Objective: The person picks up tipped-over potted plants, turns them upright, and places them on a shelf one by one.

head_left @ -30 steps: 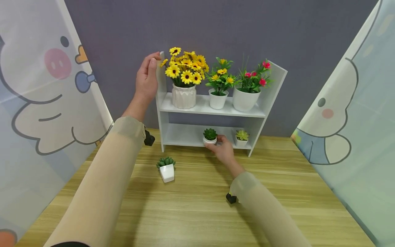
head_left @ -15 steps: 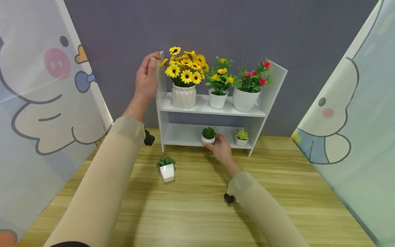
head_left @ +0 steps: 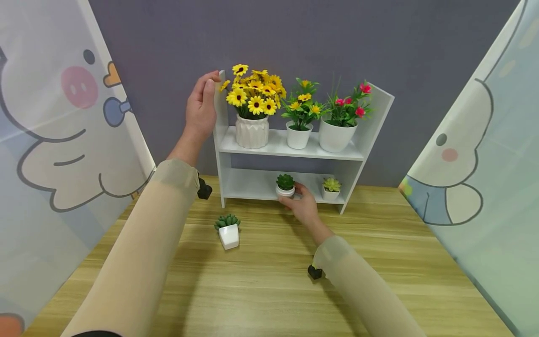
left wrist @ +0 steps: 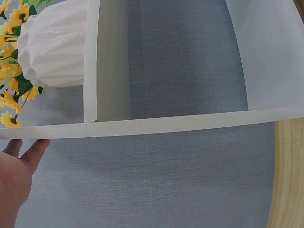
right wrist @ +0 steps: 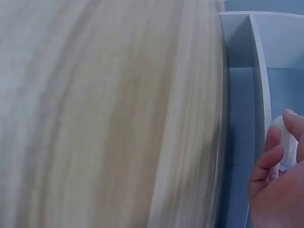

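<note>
- head view bright, evenly lit and sharp, with soft shadows under the arms on the table (head_left: 261,290).
- its edges bow outward.
- right wrist view is smeared with blur; left wrist view stays crisp.

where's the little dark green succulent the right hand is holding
In the head view the dark green succulent sits on the lower shelf near its middle, gripped by the right hand, left of the light green succulent.

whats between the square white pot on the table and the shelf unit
In the head view, only bare wooden tabletop lies between the square white succulent pot and the white two-tier shelf unit; nothing stands in that strip.
</note>
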The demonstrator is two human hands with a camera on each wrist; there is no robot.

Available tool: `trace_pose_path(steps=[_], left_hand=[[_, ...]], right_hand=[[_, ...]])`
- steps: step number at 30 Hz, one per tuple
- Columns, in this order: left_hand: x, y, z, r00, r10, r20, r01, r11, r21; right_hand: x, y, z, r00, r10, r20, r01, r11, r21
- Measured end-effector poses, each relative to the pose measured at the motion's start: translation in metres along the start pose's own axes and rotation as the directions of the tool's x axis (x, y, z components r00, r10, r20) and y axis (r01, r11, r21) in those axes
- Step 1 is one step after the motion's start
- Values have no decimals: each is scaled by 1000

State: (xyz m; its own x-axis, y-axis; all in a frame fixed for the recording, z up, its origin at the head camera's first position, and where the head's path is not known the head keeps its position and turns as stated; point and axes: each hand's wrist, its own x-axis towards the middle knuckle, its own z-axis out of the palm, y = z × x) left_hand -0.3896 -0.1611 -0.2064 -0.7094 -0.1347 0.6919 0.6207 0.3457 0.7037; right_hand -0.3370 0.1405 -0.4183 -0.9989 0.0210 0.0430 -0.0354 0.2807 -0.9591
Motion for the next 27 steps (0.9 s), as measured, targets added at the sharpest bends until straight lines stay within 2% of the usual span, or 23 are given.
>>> trace_pose_path(steps=[6,13,19,23,27], left_hand=[[0,1,0,1000,5,0,-5,1000,-4],[0,0,0,1000,8,2,-8,1000,-7],[0,1,0,1000,-3,5,3,1000,2],[0,1,1,1000,-10,5,10,1000,15],[0,1,1,1000,-5,5,5,1000,10]], right_hand=[[-6,-2,-8,1000,0,9,0,999,51],[-21,0,-25,999,16,32,-14,998,-66],[-35,5,-36,998,47,40,-46,998,-37],[-47,8,-40,995,55,87,-56,998,3],[-58,11,-44,986,58,155,-56,998,-16]])
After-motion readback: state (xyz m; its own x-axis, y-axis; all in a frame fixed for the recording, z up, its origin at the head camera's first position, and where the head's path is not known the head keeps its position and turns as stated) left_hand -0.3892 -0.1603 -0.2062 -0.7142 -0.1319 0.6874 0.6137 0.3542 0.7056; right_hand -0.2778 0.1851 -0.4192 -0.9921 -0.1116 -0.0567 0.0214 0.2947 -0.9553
